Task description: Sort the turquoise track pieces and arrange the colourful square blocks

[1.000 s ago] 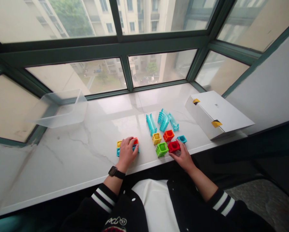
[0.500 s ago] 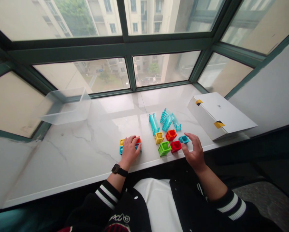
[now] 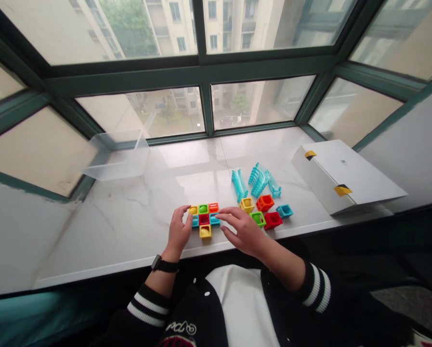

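On the white counter lies a group of joined toy cube blocks: a back row of yellow, green and orange, a middle row with a red cube (image 3: 203, 220) between blue ones, and a yellow cube (image 3: 205, 232) at the front. My left hand (image 3: 178, 232) rests at the group's left side, thumb and forefinger apart at its edge. From the right, my right hand (image 3: 245, 231) reaches over with fingers spread, its fingertips at the right blue cube (image 3: 214, 219). Behind that hand sit loose cubes: yellow (image 3: 247, 205), orange (image 3: 265, 203), green (image 3: 258, 219), red (image 3: 273, 220) and blue (image 3: 284, 211).
Clear turquoise track pieces (image 3: 259, 179) lie behind the loose cubes. A translucent plastic bin (image 3: 124, 171) stands at the back left. On the right is a white box (image 3: 349, 176) with yellow-black tabs. Windows (image 3: 208, 108) border the back of the counter (image 3: 136, 231).
My right hand has moved left from the loose cubes to the joined group. My left hand has shifted off the group's top to its left side, uncovering it. The view has turned slightly.
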A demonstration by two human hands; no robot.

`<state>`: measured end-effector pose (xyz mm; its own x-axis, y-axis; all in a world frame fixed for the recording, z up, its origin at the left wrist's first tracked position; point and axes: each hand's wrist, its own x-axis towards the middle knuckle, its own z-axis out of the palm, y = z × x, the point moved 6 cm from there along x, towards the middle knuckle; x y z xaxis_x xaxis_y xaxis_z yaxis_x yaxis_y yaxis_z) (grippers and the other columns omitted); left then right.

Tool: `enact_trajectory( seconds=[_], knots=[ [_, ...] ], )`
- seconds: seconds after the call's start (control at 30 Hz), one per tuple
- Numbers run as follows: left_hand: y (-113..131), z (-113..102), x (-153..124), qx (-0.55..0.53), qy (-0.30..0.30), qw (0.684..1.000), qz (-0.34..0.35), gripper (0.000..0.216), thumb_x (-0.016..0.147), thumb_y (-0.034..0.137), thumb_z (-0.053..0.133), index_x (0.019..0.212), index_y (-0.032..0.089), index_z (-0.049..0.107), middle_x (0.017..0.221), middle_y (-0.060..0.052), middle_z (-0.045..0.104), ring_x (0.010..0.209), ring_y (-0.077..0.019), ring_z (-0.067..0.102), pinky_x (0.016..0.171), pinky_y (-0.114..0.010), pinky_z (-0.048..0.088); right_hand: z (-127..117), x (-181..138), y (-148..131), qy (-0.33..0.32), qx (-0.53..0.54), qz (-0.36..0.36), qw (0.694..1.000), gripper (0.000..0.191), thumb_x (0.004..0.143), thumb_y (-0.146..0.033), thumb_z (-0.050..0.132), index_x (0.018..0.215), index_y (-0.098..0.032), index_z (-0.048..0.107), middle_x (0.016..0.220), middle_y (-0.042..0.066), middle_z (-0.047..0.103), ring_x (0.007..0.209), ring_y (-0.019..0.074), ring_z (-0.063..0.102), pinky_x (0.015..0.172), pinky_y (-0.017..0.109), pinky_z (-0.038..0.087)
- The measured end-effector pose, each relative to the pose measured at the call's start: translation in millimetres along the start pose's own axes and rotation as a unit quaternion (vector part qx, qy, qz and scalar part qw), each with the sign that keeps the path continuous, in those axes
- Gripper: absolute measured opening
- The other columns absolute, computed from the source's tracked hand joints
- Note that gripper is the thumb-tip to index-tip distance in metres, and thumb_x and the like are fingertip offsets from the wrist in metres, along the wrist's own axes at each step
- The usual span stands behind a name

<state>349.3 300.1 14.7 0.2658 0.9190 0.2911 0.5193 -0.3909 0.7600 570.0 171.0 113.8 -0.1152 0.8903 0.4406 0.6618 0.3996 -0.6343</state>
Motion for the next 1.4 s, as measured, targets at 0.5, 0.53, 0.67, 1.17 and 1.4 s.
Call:
enact_trajectory(
  seconds=[0.5,0.53,0.67,1.17,1.4],
  knots=[
    [-57.8,24.1,-33.7,-0.074,-0.067,0.974,-0.204,0.049,0.093,0.054,0.06,0.128,0.021,0.062,0.1,-0.007,0.075,0.087,-0.0243,0.073,0.086,-0.042,0.06,117.3,-18.8,37.4,-0.261,-0.151,0.12,0.946,0.079,0.089,-0.033,0.074,0.161,-0.019,0.042,0.173,0.018,0.026,0.157,0.0406,0.031,0.12,0.058,0.04],
    [-59.3,25.6,-33.3,-0.073,-0.067,0.974,-0.206,0.05,0.093,0.053,0.06,0.129,0.02,0.061,0.1,-0.007,0.075,0.088,-0.0242,0.073,0.086,-0.042,0.059,117.1,-19.2,37.1,-0.268,-0.157,0.118,0.943,0.08,0.09,-0.034,0.074,0.161,-0.02,0.041,0.174,0.017,0.024,0.158,0.0399,0.03,0.12,0.057,0.04],
    [-62.1,29.4,-33.0,-0.078,-0.07,0.975,-0.197,0.05,0.094,0.047,0.057,0.135,0.019,0.061,0.107,-0.008,0.075,0.091,-0.0238,0.071,0.089,-0.04,0.057,115.1,-21.6,36.7,-0.283,-0.168,0.118,0.937,0.084,0.09,-0.035,0.072,0.165,-0.022,0.035,0.176,0.014,0.017,0.16,0.0371,0.024,0.12,0.055,0.041],
    [-63.1,11.1,-33.5,-0.131,-0.053,0.961,-0.237,0.049,0.088,0.038,0.061,0.133,0.021,0.071,0.098,-0.007,0.078,0.092,-0.0251,0.072,0.088,-0.039,0.057,112.4,-22.8,39.7,-0.291,-0.165,0.127,0.934,0.084,0.09,-0.036,0.071,0.165,-0.025,0.034,0.177,0.011,0.015,0.161,0.0346,0.021,0.12,0.053,0.041],
    [-60.7,-5.8,-37.3,-0.267,0.064,0.907,-0.318,0.051,0.081,0.044,0.066,0.122,0.014,0.071,0.07,0.002,0.062,0.053,-0.0109,0.048,0.052,-0.023,0.041,115.3,-25.6,43.0,-0.282,-0.161,0.122,0.938,0.086,0.088,-0.035,0.073,0.165,-0.024,0.034,0.176,0.012,0.016,0.161,0.036,0.022,0.119,0.054,0.042]
  ],
)
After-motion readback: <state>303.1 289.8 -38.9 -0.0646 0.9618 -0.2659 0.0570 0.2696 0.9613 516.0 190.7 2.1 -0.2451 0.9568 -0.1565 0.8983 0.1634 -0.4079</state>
